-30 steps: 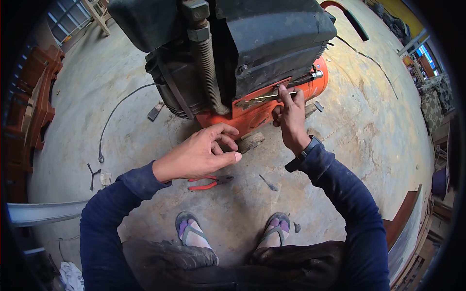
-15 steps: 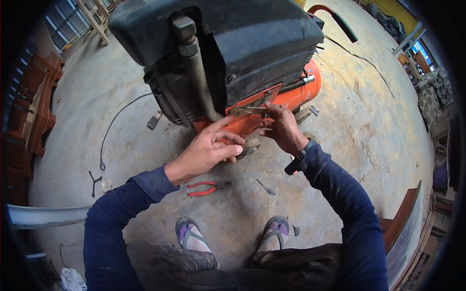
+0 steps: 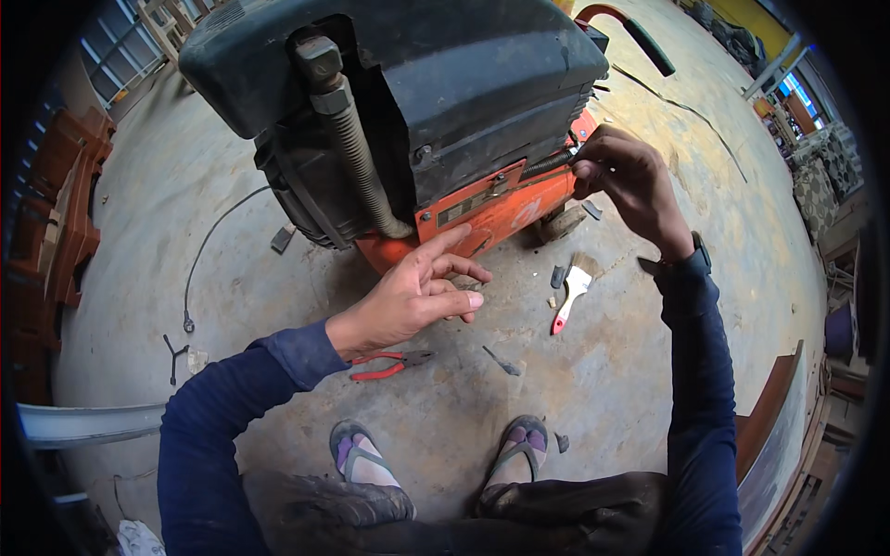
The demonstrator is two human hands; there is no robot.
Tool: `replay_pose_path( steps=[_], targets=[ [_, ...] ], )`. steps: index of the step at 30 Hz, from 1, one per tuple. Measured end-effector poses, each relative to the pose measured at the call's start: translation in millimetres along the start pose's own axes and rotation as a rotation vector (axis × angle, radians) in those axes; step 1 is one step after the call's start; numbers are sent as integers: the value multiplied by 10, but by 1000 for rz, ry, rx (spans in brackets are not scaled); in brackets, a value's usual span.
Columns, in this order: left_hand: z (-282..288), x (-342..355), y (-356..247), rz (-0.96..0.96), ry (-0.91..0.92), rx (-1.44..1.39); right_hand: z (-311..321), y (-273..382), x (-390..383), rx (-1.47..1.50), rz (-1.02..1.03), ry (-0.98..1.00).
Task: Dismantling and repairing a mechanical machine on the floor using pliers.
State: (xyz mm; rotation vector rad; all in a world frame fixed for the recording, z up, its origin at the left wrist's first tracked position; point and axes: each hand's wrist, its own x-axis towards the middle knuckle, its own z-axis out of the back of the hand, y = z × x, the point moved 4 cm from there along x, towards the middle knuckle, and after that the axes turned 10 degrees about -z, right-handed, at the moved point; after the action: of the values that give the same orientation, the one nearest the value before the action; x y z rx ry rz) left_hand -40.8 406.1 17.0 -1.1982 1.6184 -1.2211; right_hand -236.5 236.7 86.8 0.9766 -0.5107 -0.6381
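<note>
An air compressor stands before me, with a dark plastic cover (image 3: pixel 491 83) over an orange tank (image 3: pixel 528 211). A ribbed metal pipe (image 3: pixel 357 157) runs down its near left side. On the orange side sits a small label plate (image 3: pixel 468 204). My left hand (image 3: pixel 399 301) is open, fingers spread, its index fingertip by the plate's lower edge. At the tank's right end, my right hand (image 3: pixel 640 181) is closed, thumb and fingers pinched together near the black hose (image 3: pixel 547 165). Whatever is in that pinch, if anything, is too small to make out.
Red-handled pliers (image 3: pixel 380 372) lie on the concrete floor below my left wrist. A paintbrush (image 3: pixel 573 295) rests between my hands, farther right. A cable with a plug (image 3: pixel 189 324) and a T-shaped tool (image 3: pixel 174 360) lie at left. Brown wooden pieces (image 3: pixel 79 222) line the left side.
My right hand has moved right and away from the label plate to the tank's right end, uncovering the paintbrush. The left hand stays near the plate. The compressor sits slightly farther left in view.
</note>
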Motion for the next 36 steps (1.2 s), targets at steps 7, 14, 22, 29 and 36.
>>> replay_pose_path(
  steps=[7, 14, 22, 29, 36],
  targets=[
    [-32, 317, 67, 13, 25, 67, 1, 352, 85, -314, 213, -124],
    [-4, 332, 91, 17, 26, 94, 31, 341, 159, -392, 207, -103],
    [10, 267, 111, 48, 27, 105, 39, 372, 203, -494, 372, -112],
    [40, 230, 192, 79, 4, 92, 23, 342, 217, -614, 369, -44],
    [75, 187, 160, 99, -11, 95, -6, 438, 221, -618, 435, -107]
  ],
)
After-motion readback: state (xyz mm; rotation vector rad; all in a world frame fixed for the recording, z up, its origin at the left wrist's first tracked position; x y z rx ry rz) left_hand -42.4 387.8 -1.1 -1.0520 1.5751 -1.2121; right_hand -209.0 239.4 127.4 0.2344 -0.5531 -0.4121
